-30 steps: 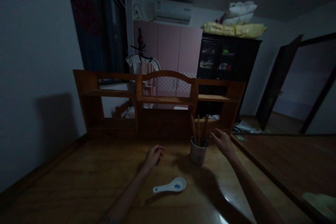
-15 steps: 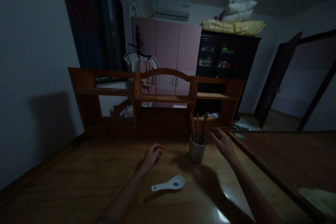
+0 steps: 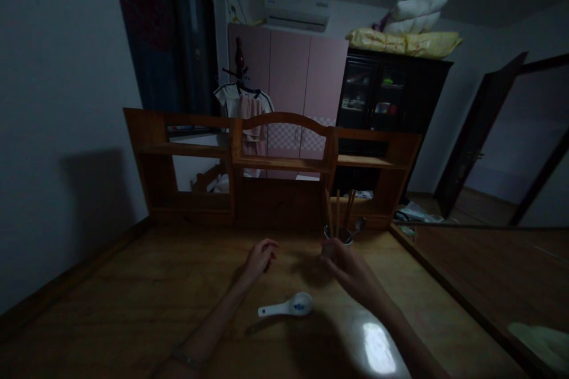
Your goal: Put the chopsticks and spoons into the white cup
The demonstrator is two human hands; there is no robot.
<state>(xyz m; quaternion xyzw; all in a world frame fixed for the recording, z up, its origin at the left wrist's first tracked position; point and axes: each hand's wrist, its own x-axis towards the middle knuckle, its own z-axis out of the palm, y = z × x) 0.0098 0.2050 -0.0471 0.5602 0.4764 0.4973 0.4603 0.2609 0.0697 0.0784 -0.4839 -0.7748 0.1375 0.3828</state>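
My left hand (image 3: 261,256) hovers above the wooden desk, its fingers loosely bent and holding nothing. Below and right of it lies a white soup spoon (image 3: 293,306) with a blue mark in its bowl and its handle pointing left. My right hand (image 3: 349,266) is in front of the utensil cup (image 3: 349,241), hiding most of it. Thumb and forefinger look apart; I cannot tell whether they touch the cup. Several wooden chopsticks (image 3: 338,213) stand upright in the cup, and a metal spoon (image 3: 359,225) leans out on its right side.
A wooden shelf unit (image 3: 280,164) runs along the back of the desk (image 3: 178,284). A wall (image 3: 57,130) borders the left side, and a raised edge (image 3: 448,275) bounds the right. Beyond stand pink wardrobes (image 3: 288,71) and a dark cabinet (image 3: 409,95).
My right hand has left the metal spoon at the cup's right and moved left and down, in front of the cup. My left hand is nearly still. The view has shifted slightly.
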